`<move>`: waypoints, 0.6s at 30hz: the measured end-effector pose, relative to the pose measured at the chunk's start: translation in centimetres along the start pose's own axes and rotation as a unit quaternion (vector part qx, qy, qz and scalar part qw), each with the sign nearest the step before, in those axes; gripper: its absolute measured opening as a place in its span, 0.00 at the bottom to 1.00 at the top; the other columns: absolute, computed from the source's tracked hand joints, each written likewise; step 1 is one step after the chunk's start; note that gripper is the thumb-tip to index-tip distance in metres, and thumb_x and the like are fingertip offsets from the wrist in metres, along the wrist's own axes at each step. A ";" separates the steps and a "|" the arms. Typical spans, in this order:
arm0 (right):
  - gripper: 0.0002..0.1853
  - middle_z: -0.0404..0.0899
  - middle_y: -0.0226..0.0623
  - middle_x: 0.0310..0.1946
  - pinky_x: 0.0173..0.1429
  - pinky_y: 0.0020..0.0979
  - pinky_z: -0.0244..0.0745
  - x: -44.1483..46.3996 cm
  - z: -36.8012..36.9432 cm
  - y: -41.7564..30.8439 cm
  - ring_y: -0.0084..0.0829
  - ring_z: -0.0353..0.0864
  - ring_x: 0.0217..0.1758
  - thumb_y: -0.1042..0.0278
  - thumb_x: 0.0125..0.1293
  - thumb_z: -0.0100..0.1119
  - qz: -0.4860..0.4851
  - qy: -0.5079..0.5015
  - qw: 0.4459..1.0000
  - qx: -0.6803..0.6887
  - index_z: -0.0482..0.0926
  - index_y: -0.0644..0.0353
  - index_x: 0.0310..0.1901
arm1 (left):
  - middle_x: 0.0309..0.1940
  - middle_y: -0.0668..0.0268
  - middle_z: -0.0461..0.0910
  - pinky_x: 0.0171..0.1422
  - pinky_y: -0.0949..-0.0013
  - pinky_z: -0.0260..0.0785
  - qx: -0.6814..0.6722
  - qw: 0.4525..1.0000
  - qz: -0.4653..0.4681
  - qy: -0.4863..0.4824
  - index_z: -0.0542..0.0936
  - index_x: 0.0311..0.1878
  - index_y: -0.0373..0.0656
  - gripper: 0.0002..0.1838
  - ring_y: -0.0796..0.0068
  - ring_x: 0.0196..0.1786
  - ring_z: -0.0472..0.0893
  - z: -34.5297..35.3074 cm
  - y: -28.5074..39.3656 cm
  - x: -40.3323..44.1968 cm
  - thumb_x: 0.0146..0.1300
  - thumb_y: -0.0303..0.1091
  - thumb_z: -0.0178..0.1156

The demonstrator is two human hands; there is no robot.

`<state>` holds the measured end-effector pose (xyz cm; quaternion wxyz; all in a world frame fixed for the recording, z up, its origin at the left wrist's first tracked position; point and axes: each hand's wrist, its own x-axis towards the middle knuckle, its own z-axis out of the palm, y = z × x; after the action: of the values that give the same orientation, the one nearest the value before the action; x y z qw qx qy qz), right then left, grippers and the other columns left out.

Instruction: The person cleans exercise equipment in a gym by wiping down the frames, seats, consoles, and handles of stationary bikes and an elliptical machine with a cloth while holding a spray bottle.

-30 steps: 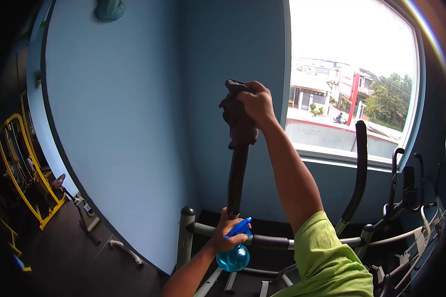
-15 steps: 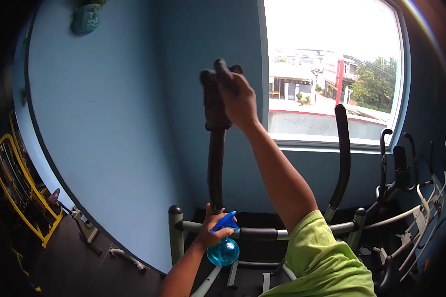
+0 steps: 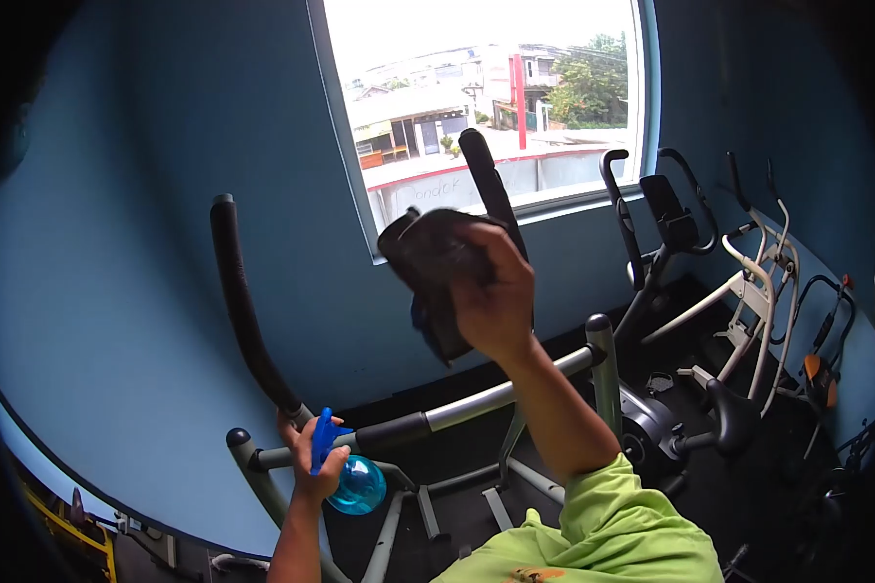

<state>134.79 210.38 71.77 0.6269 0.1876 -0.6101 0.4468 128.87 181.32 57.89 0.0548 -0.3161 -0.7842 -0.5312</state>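
Observation:
My right hand (image 3: 496, 291) grips a dark cloth (image 3: 442, 267), raised in front of the window and close to the right handlebar (image 3: 488, 175) of an exercise machine. The cloth hides part of that bar. Low on the left, my left hand (image 3: 311, 457) is closed around the neck of a spray bottle (image 3: 360, 486) with a blue trigger head and blue liquid. That hand is also at the base of the left foam-covered handlebar (image 3: 241, 291), beside the machine's grey crossbar (image 3: 486, 403). Whether its fingers touch the bar I cannot tell.
An exercise bike (image 3: 666, 219) stands to the right, its black saddle (image 3: 729, 418) near the machine. Beyond it is a white-framed elliptical (image 3: 758, 291). A window (image 3: 496, 97) opens in the blue wall ahead. Yellow-framed equipment (image 3: 78, 534) is at lower left.
My view has swung to the right. My right hand and the cloth have left the left handlebar and moved across toward the right one. My left hand still holds the spray bottle.

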 end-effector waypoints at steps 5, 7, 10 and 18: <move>0.18 0.83 0.51 0.46 0.54 0.39 0.78 10.7 -4.1 4.8 0.45 0.84 0.50 0.68 0.62 0.62 -0.019 -0.062 0.975 -0.213 0.80 0.61 0.53 | 0.75 0.30 0.40 0.79 0.44 0.38 0.084 0.989 0.074 0.093 0.83 0.44 0.39 0.21 0.31 0.78 0.44 3.7 3.1 -1.6 0.45 0.39 0.62; 0.22 0.81 0.54 0.48 0.57 0.42 0.77 12.9 -4.0 7.8 0.48 0.83 0.52 0.65 0.62 0.61 -0.005 -0.117 0.949 -0.293 0.77 0.59 0.58 | 0.74 0.28 0.41 0.79 0.41 0.33 0.093 0.987 0.106 0.078 0.83 0.44 0.39 0.22 0.30 0.78 0.42 5.2 5.3 -1.6 0.46 0.40 0.62; 0.36 0.75 0.62 0.56 0.68 0.48 0.67 13.0 -2.5 11.8 0.58 0.73 0.63 0.59 0.61 0.58 0.212 -0.194 0.822 -0.491 0.60 0.51 0.72 | 0.74 0.27 0.43 0.79 0.39 0.35 0.071 0.982 0.171 -0.030 0.83 0.45 0.40 0.22 0.29 0.78 0.41 7.6 7.1 0.0 0.46 0.41 0.63; 0.39 0.78 0.60 0.47 0.57 0.53 0.74 -2.5 -6.6 8.3 0.59 0.80 0.50 0.56 0.59 0.61 0.152 -0.077 0.851 -0.497 0.60 0.66 0.68 | 0.74 0.30 0.48 0.78 0.40 0.39 -0.022 0.970 0.193 -0.143 0.83 0.47 0.46 0.22 0.30 0.78 0.46 12.7 6.1 3.7 0.43 0.36 0.65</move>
<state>132.52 219.07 65.68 0.5121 -0.2099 -0.8177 0.1580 132.51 195.40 58.87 0.0368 -0.5352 -0.6962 -0.4770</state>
